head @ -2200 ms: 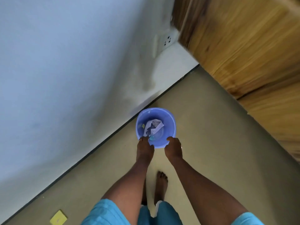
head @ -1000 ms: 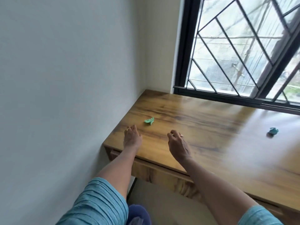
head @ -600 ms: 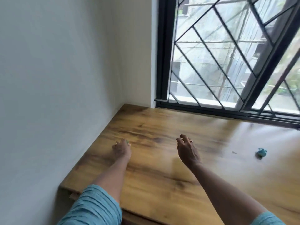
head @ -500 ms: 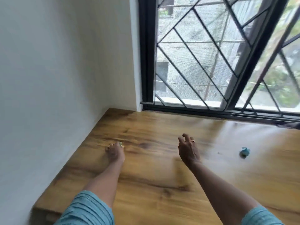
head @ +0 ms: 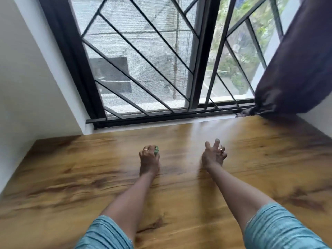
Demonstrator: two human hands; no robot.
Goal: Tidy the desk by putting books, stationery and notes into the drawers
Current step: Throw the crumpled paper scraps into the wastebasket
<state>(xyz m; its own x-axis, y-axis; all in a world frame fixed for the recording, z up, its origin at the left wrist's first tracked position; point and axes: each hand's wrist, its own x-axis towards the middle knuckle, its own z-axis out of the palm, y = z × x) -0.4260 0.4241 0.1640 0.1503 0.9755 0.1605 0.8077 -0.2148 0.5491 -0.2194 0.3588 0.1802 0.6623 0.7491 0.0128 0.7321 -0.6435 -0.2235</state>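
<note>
Since half a second ago the view has swung to the right: the dark purple curtain now shows at the right side, and the small blue crumpled thing that lay on the wood beyond the right hand is no longer visible. Both hands have kept their place in the middle of the view.

The brown wooden desk top with dark grain fills the lower half of the picture. It meets a white wall on the left and the black-framed window with diagonal metal bars at the far side. The gathered bottom of the curtain hangs at the right end of the window sill, close above the wood.

The left hand is curled closed, back upward, low over the desk. It grips a small green crumpled scrap, which shows only a little between the fingers. A ring sits on one finger. The right hand is open and holds nothing; its fingers are spread and point toward the window. Both forearms are stretched forward, with light blue ribbed sleeves at the elbows.
</note>
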